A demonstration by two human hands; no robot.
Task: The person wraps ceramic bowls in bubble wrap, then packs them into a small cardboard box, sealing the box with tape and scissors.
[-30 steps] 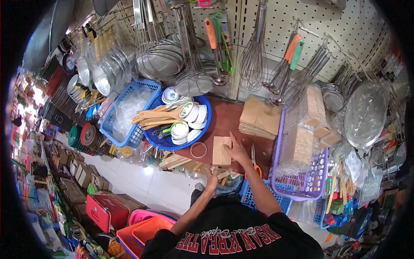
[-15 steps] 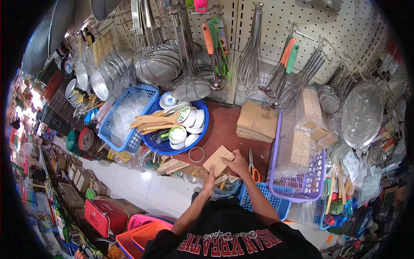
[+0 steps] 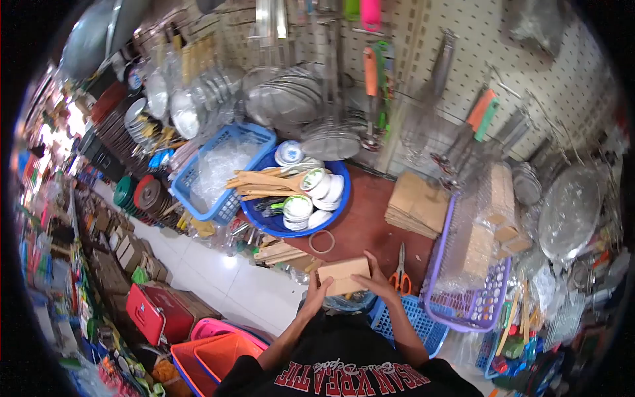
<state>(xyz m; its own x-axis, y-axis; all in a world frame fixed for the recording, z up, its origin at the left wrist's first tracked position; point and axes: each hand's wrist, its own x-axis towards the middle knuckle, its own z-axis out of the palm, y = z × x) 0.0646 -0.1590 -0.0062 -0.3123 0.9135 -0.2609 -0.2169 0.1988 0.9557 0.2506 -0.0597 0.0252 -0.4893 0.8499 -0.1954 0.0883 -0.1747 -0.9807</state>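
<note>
Holding: both hands grip a tan box (image 3: 344,276) between them, at the near edge of the table (image 3: 370,225), close to the chest.
Left hand (image 3: 316,291): fingers curled round the left end of the box, thumb up its side; nothing else in it.
Right hand (image 3: 377,281): fingers laid over the right end and lower edge, closed on the box.
Box type: the frame is blurred, so it may be a flat folded card rather than a made-up box.
Long axis: runs left to right across the body, the right end a little higher and farther off.
Nearer hand: neither; each has one end, with the box lying just ahead of the wrists.
Right side: scissors (image 3: 399,274) lie on the table just beside the right hand, handles toward the person; beyond them stands the purple basket (image 3: 442,268), a close wall on that side.
Ahead: a tape ring (image 3: 322,241) lies flat near the far edge of the box, apart from it; farther back sits the blue basin (image 3: 334,212) full of bowls and wooden spoons.
Far right: a card stack (image 3: 418,204) lies well apart from the hands.
Open room: a bare strip of table between ring, scissors and stack.
Below: a blue crate (image 3: 403,317) sits under the table edge, beneath the right forearm.
</note>
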